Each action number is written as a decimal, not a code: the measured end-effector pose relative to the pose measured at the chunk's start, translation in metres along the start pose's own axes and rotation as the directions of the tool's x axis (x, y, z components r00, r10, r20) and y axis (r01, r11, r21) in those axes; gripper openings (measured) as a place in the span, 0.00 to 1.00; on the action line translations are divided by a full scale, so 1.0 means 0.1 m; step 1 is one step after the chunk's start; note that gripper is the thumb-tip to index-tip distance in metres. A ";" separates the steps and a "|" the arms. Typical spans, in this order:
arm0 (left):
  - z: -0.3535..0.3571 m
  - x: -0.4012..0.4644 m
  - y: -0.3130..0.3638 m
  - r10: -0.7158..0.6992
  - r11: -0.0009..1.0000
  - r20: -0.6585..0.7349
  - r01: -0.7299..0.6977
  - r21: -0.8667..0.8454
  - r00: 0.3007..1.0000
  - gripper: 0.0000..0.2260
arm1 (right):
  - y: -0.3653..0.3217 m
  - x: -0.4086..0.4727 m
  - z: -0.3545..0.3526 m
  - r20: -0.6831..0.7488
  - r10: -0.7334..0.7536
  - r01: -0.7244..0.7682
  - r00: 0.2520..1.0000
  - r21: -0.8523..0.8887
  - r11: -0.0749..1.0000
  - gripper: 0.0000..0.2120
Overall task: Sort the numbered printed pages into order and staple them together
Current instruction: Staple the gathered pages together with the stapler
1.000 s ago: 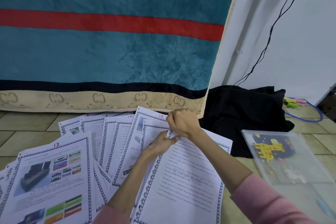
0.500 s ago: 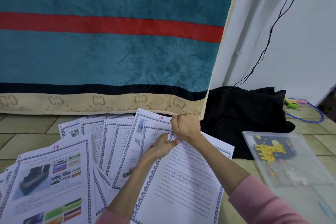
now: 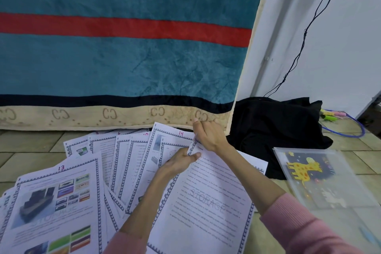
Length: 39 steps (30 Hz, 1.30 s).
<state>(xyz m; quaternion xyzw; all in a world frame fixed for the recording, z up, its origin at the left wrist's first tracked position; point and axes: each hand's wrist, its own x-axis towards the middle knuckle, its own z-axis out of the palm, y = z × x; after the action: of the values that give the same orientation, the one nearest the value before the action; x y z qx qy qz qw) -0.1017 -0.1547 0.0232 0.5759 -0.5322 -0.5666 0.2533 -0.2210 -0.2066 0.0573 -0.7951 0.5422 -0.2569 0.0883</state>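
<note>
The white printed pages with blue-grey patterned borders (image 3: 115, 171) lie fanned across the beige tiled floor (image 3: 31, 150), overlapping one another, with handwritten numbers such as 13 and 14 legible at their top edges and others too small to read; the sorting looks only partly done, since the sheets are spread rather than squared into one pile, and no stapler shows anywhere in view, so the stapling appears to be wholly ahead; the left hand (image 3: 179, 161) is pinched together on the upper left corner of the text-only page watermarked STORAGE (image 3: 206, 202), which lies on top at the right of the fan; the right hand (image 3: 208, 136) is curled shut around that same corner from above; the fan's far edge lies near the hanging teal plush blanket with a red stripe (image 3: 123, 57), leaving little room there; a crumpled black cloth (image 3: 274, 130) and a translucent plastic folder with a yellow giraffe (image 3: 309, 175) crowd the right, so the freest floor seems to be at far left.
</note>
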 end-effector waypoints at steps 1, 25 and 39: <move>0.01 -0.01 0.01 -0.005 1.000 0.010 0.005 -0.009 1.000 0.30 | 0.01 0.00 0.01 0.005 0.012 -0.012 1.000 0.020 1.000 0.31; -0.07 0.10 -0.12 0.138 0.974 -0.390 -0.196 -0.112 0.910 0.12 | 0.26 -0.30 0.14 0.155 -0.324 0.342 0.933 -0.106 0.934 0.05; 0.00 0.17 -0.08 0.144 0.985 -0.558 -0.174 -0.002 0.817 0.08 | 0.20 -0.35 0.29 0.056 -0.188 0.189 0.981 -0.012 0.982 0.10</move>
<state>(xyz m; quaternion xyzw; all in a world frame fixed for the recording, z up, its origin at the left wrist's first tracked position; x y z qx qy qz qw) -0.1024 -0.1681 0.0094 0.6622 -0.4666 -0.3656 0.4583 -0.2324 -0.1870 0.0133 -0.8504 0.4640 -0.2374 0.0715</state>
